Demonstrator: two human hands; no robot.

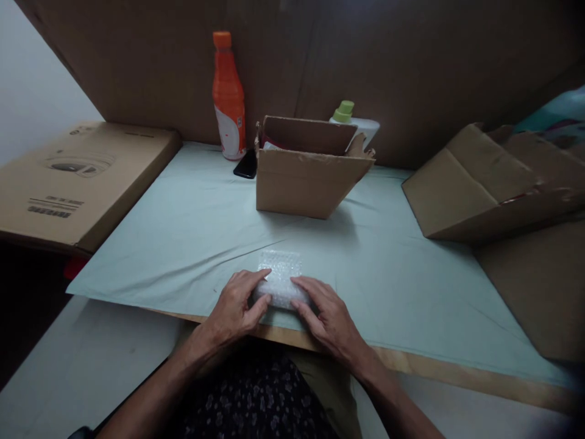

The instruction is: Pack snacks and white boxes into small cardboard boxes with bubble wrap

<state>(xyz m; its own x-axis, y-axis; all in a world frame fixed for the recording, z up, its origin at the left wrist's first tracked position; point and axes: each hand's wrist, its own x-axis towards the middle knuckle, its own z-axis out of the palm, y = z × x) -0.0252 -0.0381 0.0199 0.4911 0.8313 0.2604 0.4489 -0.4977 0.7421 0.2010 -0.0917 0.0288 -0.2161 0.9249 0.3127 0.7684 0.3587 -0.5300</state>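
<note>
Head view: a bubble wrap bundle [280,281] lies on the pale green cloth [192,225] near the table's near edge. The left hand [237,305] presses its left end, fingers curled on it; the right hand [326,314] lies on its right end, fingers flat on the wrap. Farther off stands an open cardboard box [306,177], with an orange bottle [227,97] and a black phone [245,164] to its left.
</note>
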